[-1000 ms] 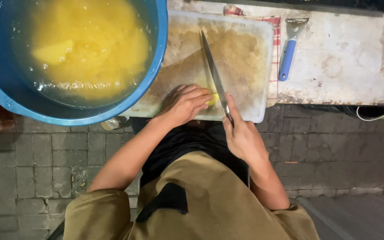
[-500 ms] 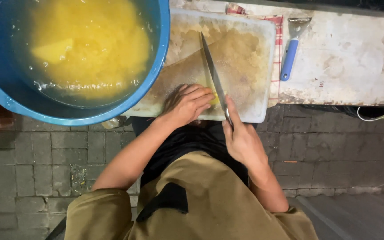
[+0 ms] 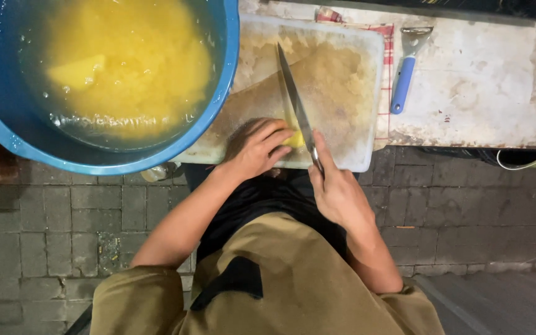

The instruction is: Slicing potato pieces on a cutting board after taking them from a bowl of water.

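Grey brick paving is lying beneath a worn white worktop, on which a stained, pale cutting board is resting. Near the board's closest edge, a small yellow piece of food is being pressed down by the left hand; its fingers are curled loosely over the piece, closed around nothing, with the tips set on top of it. Just beside those fingertips, a long kitchen knife is being held by the right hand, which is wrapped tightly around the handle, the thumb laid along the base of the blade. The blade is being kept against the right side of the yellow piece, its tip pointing away from the person across the board. A red-checked cloth is showing under the board's right edge. Farther right, a blue-handled peeler is lying on the worktop, well apart from the hands. To the left, a large blue tub is overlapping the board's corner, and cloudy yellow liquid with a pale chunk floating in it is being held inside. An olive apron is being worn by the person.
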